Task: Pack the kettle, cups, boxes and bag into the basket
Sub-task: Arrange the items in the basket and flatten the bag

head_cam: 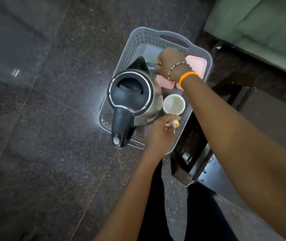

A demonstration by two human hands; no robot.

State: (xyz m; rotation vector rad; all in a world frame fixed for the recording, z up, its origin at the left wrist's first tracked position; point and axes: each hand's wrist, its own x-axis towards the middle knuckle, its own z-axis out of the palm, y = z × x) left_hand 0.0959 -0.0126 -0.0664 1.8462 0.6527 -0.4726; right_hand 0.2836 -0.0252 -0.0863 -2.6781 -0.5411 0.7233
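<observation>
Grey perforated plastic basket (135, 40) sits on dark stone floor (43, 119). Inside we see the steel kettle (133, 100) with black lid, handle pointing toward us, filling the left half. A white cup (173, 104) stands upright just right of it; pink boxes (197, 66) lie at the far right. Our left hand (159, 131) has fingers curled, pinching a small white object (175, 122) near the cup. Our right hand (169, 62), beaded and orange bands at the wrist, grips something thin behind the kettle; what, we cannot tell.
</observation>
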